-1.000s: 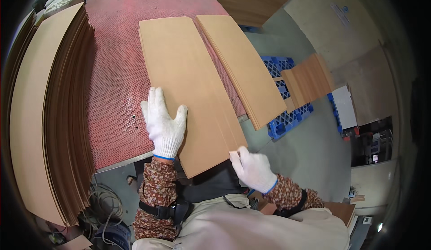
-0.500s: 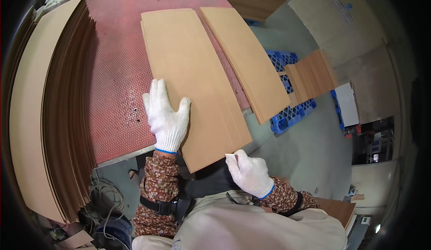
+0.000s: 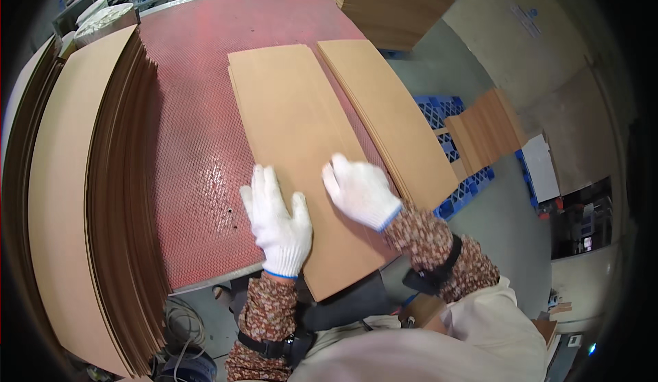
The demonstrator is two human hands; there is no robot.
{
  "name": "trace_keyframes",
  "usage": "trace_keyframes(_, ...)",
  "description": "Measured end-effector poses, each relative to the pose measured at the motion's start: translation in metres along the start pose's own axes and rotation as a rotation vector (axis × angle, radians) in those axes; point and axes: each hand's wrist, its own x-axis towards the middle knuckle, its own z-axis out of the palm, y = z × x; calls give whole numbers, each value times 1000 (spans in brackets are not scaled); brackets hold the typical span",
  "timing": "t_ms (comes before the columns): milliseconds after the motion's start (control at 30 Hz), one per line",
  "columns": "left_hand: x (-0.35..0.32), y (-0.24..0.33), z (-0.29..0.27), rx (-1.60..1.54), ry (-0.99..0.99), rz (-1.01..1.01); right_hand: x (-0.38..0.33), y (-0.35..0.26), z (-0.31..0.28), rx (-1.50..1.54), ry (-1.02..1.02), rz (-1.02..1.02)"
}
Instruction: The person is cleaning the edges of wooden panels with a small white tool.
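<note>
The left hand (image 3: 277, 228) is laid with fingers spread along the left side of the central brown panel stack (image 3: 295, 108). The right hand (image 3: 363, 190) is curled over it; whether anything is held cannot be told. The desk's (image 3: 195, 142) near edge is overhung by that stack, its right edge by a second panel stack (image 3: 397, 121); its left edge is hidden by a tall panel pile (image 3: 65, 197). Beyond the right edge, a blue pallet (image 3: 439, 110) is seen.

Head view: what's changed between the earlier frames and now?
The right hand has moved forward from the near right corner of the middle board to over its middle; whether it still holds the small pale piece is unclear. The left hand stays on the board's left edge, and the stack to the right stays put.
</note>
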Motion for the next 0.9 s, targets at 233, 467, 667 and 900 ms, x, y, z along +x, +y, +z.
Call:
trace_keyframes(233, 1, 8, -12, -64, -58, -52, 194, 18, 26, -37, -16, 5)
trace_keyframes(467, 2, 8, -23, -53, -120, -73, 308, 18, 29, 17, -45, 72)
trace_keyframes(667, 2, 9, -24, -48, -134, -85, 347, 24, 27, 37, -83, 21)
trace_keyframes(900, 6, 10, -15, -72, -72, -83, 295, 26, 31, -33, -47, 71)
